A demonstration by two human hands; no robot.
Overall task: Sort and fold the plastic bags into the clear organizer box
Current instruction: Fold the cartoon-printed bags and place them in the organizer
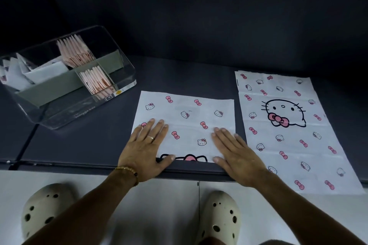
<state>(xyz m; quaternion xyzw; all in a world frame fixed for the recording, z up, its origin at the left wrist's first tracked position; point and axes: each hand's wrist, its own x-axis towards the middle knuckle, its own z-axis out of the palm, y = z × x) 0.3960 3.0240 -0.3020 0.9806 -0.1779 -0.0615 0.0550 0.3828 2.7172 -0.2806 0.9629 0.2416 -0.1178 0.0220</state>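
A white plastic bag (185,125) printed with pink bows and small cat faces lies folded on the dark mat (79,145) — thin, smooth film, nearly square, its fold at the near edge. Both hands press it flat: left hand (145,149) and right hand (235,153), fingers spread and grasping nothing. A second bag (288,131) lies unfolded just right, long axis running away from the person. The clear box (65,77) — rigid, with grey dividers — sits far left, holding folded bags.

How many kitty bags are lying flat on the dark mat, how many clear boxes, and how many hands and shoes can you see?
Kitty bags lying flat: 2, the folded bag and the full-length bag
Clear box: 1
Hands: 2, left hand, right hand
Shoes: 2, left shoe, right shoe
Total: 7
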